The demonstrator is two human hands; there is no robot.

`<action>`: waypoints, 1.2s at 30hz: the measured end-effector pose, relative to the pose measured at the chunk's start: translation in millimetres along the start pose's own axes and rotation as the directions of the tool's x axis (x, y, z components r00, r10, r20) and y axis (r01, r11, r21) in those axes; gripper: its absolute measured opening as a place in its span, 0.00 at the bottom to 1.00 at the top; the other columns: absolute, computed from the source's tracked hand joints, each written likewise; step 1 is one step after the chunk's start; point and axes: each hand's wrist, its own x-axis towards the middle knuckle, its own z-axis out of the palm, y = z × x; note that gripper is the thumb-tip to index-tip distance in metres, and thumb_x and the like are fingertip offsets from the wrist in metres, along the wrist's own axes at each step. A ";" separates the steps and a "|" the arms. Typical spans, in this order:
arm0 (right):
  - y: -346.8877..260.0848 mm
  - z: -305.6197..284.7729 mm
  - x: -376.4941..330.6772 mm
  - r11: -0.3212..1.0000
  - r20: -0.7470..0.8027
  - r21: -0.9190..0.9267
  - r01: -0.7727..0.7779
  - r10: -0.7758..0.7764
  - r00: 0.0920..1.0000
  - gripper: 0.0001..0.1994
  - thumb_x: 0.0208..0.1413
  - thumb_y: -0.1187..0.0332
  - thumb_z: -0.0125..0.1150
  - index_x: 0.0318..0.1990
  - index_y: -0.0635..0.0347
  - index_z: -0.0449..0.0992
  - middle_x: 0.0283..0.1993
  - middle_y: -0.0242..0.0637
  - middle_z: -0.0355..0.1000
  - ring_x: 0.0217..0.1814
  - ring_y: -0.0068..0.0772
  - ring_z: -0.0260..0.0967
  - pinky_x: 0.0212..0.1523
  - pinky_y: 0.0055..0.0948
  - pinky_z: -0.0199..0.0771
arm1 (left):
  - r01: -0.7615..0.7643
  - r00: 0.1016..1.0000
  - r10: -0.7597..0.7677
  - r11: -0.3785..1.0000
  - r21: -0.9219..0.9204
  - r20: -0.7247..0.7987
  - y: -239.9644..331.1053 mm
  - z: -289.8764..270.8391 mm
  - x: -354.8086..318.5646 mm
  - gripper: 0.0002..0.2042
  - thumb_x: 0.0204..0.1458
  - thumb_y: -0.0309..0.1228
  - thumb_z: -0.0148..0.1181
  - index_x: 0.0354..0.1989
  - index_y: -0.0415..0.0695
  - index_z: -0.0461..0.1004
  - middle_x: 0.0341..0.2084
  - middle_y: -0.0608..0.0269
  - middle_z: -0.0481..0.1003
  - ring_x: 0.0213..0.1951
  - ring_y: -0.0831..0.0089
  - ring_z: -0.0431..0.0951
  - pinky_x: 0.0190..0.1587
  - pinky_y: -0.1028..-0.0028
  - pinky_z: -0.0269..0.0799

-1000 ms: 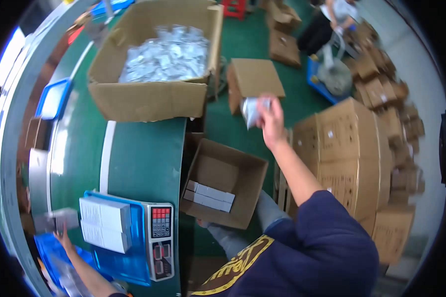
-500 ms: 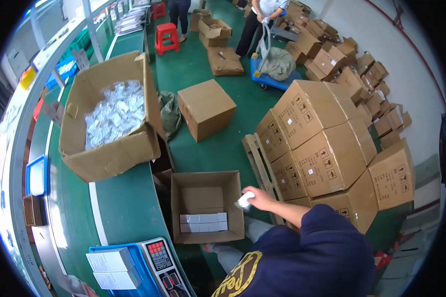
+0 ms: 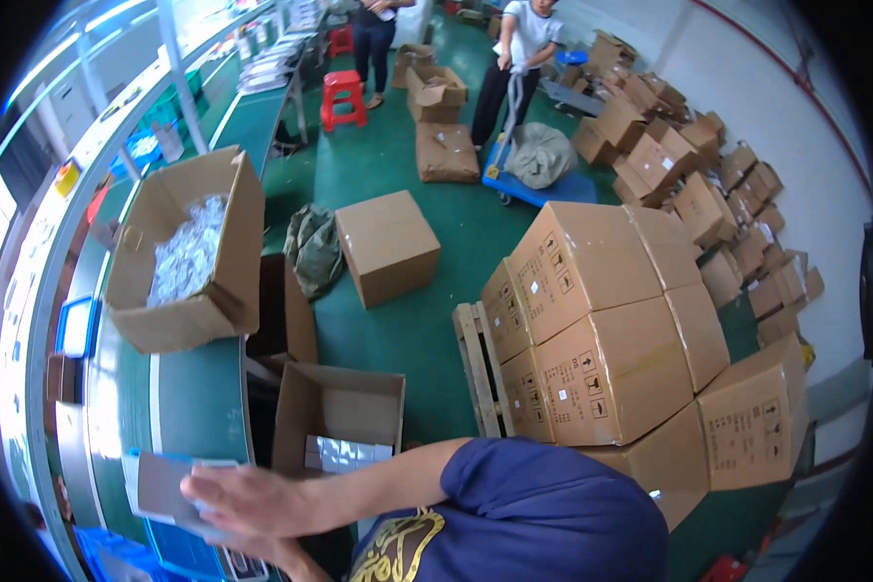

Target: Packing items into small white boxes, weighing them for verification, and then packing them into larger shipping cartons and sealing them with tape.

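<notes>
My right hand (image 3: 247, 500) reaches across to the left, slightly blurred. Its fingers press against the near end of a white box (image 3: 160, 488), one of the pale boxes above the blue tray at the table's edge. Below it, part of my left hand (image 3: 286, 556) shows at the wrist; its fingers are hidden behind the right hand. Just beyond my right forearm stands an open cardboard carton (image 3: 339, 393). Small white boxes (image 3: 344, 454) lie in rows on its bottom.
A large carton of clear packets (image 3: 184, 247) stands on the green table (image 3: 199, 398). Taped cartons (image 3: 611, 373) are stacked on a pallet (image 3: 482, 369) at right. A closed carton (image 3: 388, 247) sits on the floor. Farther off, one person holds a blue trolley (image 3: 543, 189); another stands near red stools (image 3: 342, 100).
My right hand has swung left from the open carton's right side to the white boxes. The small white thing it held no longer shows. My left hand has come partly into view.
</notes>
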 end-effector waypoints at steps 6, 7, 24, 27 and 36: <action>-19.3 -50.7 7.2 0.998 -0.061 0.048 0.042 -0.039 0.997 0.12 0.53 0.71 0.62 0.40 0.58 0.65 0.34 0.38 0.65 0.28 0.39 0.73 0.23 0.32 0.73 | 0.043 0.959 -0.284 0.134 -0.990 0.004 -10.6 -62.9 -9.1 0.37 0.48 0.38 0.69 0.61 0.34 0.55 0.54 0.46 0.60 0.57 0.48 0.61 0.61 0.56 0.52; -30.7 -47.0 2.9 0.998 0.055 -0.003 0.060 -0.060 0.997 0.11 0.53 0.71 0.61 0.41 0.58 0.65 0.34 0.38 0.65 0.30 0.39 0.73 0.26 0.32 0.74 | 0.072 0.982 -0.190 0.278 -0.958 0.019 -17.2 -60.4 -13.9 0.38 0.46 0.37 0.70 0.61 0.33 0.55 0.54 0.45 0.60 0.56 0.49 0.60 0.61 0.57 0.52; -5.4 17.4 -87.7 0.955 0.477 -0.173 -0.240 0.295 0.828 0.13 0.49 0.80 0.56 0.43 0.59 0.78 0.41 0.40 0.72 0.44 0.39 0.70 0.45 0.33 0.71 | 0.576 0.237 -0.897 -0.179 -0.798 0.372 -214.8 207.1 -185.6 0.32 0.46 0.34 0.73 0.55 0.30 0.66 0.53 0.48 0.70 0.52 0.58 0.71 0.57 0.61 0.65; 82.7 -13.1 -150.7 0.827 0.439 -0.248 -0.505 0.561 0.702 0.13 0.50 0.79 0.54 0.44 0.60 0.77 0.42 0.40 0.72 0.43 0.36 0.72 0.45 0.31 0.72 | 0.785 0.234 -0.904 -0.041 -0.618 0.358 -221.9 263.7 -194.3 0.34 0.44 0.39 0.74 0.53 0.27 0.66 0.47 0.43 0.75 0.46 0.53 0.76 0.52 0.60 0.71; 339.7 -228.0 -316.4 0.279 -0.002 -0.438 -0.854 0.950 0.311 0.17 0.50 0.74 0.57 0.50 0.56 0.73 0.40 0.36 0.72 0.40 0.29 0.72 0.43 0.28 0.74 | 0.628 0.641 -0.734 0.336 -0.702 0.223 -191.4 335.2 -238.7 0.32 0.48 0.39 0.71 0.52 0.25 0.65 0.50 0.39 0.72 0.50 0.53 0.74 0.53 0.59 0.71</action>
